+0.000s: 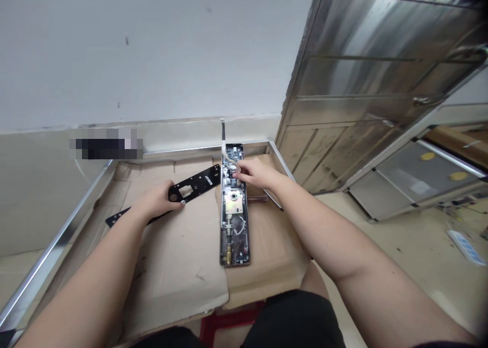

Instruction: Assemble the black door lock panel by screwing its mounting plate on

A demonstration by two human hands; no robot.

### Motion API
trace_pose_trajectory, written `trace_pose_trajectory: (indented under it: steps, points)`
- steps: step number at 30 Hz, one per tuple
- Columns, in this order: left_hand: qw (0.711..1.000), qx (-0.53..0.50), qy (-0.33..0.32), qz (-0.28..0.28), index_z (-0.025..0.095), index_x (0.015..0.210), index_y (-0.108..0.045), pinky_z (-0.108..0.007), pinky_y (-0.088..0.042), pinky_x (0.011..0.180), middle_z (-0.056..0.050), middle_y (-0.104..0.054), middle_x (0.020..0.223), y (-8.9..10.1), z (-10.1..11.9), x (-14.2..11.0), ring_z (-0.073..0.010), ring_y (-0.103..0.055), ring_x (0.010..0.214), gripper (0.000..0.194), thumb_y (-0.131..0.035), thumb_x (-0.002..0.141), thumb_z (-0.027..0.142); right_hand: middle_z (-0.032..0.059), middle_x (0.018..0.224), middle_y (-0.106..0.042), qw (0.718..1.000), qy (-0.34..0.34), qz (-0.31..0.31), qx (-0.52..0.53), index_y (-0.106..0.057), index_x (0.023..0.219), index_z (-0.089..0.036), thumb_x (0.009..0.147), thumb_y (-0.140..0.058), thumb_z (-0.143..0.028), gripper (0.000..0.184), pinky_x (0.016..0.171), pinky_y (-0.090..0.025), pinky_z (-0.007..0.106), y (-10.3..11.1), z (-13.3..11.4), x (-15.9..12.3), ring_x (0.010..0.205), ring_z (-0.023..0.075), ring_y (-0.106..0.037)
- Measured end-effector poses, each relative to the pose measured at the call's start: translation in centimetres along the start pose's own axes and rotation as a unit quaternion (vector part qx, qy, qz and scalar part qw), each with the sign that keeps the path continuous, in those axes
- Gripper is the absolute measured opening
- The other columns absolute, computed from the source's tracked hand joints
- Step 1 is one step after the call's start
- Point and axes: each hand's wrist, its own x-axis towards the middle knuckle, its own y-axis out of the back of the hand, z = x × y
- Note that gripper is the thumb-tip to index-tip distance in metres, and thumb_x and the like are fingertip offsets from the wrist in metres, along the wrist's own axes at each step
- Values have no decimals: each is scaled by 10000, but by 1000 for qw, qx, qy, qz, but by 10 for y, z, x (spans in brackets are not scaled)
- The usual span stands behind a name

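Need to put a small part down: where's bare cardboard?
Bare cardboard lies between left forearm and open device, nearer than the black plate, and right of the device's near half. Crowded where left hand holds plate and right hand reaches into device.

Black plate (white label too small to read) partly covered by the left hand, steel door cut off by the upper edge

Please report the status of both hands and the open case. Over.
Left hand: gripping black plate. Right hand: on upper half of open case. Cable crosses case's top end to right hand; grip unclear.
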Motion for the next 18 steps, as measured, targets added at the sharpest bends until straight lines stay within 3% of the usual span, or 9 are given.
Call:
trace_pose_trajectory:
  steps: [6, 14, 18]
  points:
    - [998, -23, 14, 56, 264, 1239, -499, -332, -421, 632, -72, -715, 994, 17, 17, -15, -314, -671, 844, 730, -725, 635, 606, -9, 726, -597, 1000, 5, -7, -3, -580, 804, -203, 939, -599, -357, 206, 631, -333, 269, 1, -1, 0, 654, 131, -496]
    - [983, 2, 37, 179, 273, 1350, -473, -410, -446, 691, -122, -711, 1042, 44, 32, -25, -406, -669, 931, 811, -732, 672, 635, -7, 723, -603, 1000, 6, -8, -2, -609, 818, -201, 939, -597, -371, 209, 638, -334, 268, 1, 0, 1, 653, 129, -497]
    - [970, -88, 44, 220, 344, 1416, -398, -407, -461, 729, -74, -690, 1112, 57, 41, -39, -344, -665, 913, 827, -745, 703, 578, -5, 736, -611, 1000, 3, -9, -6, -624, 841, -203, 939, -597, -373, 198, 637, -330, 267, 0, 1, 2, 660, 132, -499]
